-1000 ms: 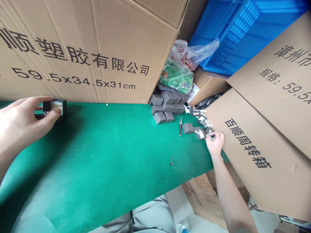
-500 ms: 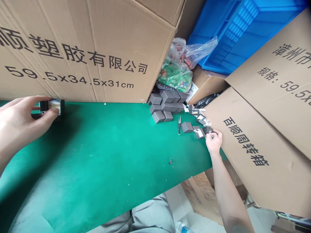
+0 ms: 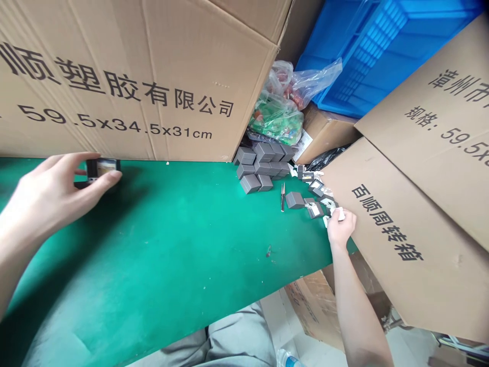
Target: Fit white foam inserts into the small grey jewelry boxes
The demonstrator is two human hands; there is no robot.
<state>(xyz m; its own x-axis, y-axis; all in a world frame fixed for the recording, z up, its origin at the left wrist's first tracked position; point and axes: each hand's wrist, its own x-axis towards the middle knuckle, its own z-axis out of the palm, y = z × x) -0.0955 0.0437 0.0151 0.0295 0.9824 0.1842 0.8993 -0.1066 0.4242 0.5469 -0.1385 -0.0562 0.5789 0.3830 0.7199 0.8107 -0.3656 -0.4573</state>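
Note:
My left hand [image 3: 63,191] is closed around a small black box [image 3: 106,167] just above the green tabletop [image 3: 171,234], near the large carton. A pale, yellowish panel shows on the box; my palm covers part of it. Over at the right edge of the table, my right hand [image 3: 341,230] pinches a crumpled white scrap [image 3: 339,214], perhaps paper or film. Beside its fingers lie small opened dark boxes [image 3: 315,209] with whitish wrapping. A closed dark grey box [image 3: 294,200] sits just left of them, next to pointed tweezers [image 3: 282,197].
A stack of several grey boxes [image 3: 262,165] stands at the back. Behind it are plastic bags [image 3: 280,120] of green and red items and a blue crate [image 3: 351,66]. Large cartons wall the back left [image 3: 133,66] and right [image 3: 382,214].
My left hand has moved right along the table with the black box. My right hand has shifted slightly right; a white scrap now shows in its fingers, where a dark piece showed before.

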